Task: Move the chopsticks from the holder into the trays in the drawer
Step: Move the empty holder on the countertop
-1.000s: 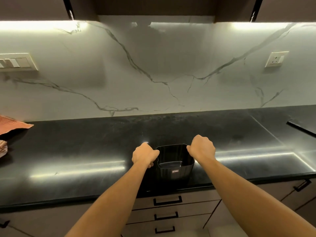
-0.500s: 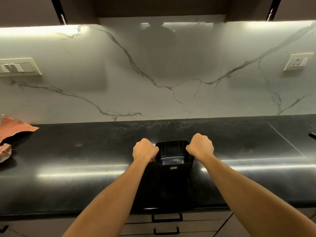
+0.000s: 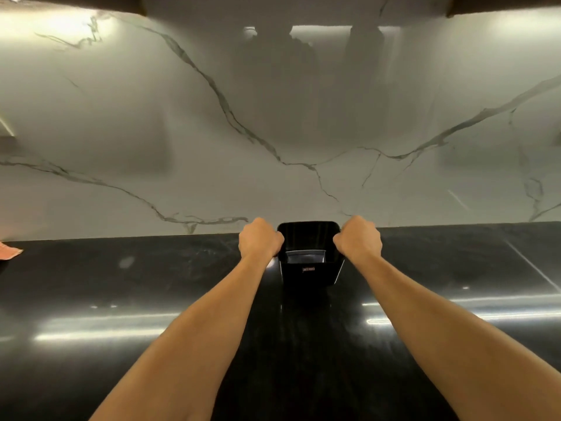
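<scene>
A black rectangular holder (image 3: 309,268) stands on the black countertop (image 3: 151,284), close to the marble wall. My left hand (image 3: 259,240) grips its left rim and my right hand (image 3: 358,238) grips its right rim, both fists curled over the edges. The holder's inside looks dark, with a grey lip at its near edge; no chopsticks show in it. The drawer and its trays are out of view.
A white marble backsplash (image 3: 273,132) rises right behind the holder. An orange cloth (image 3: 9,252) peeks in at the far left edge of the counter. Dark cabinets run along the top of the view.
Both hands have pushed the holder away from the counter's front edge to the back, near the wall. The view has tilted up, so the drawers below are gone from sight.
</scene>
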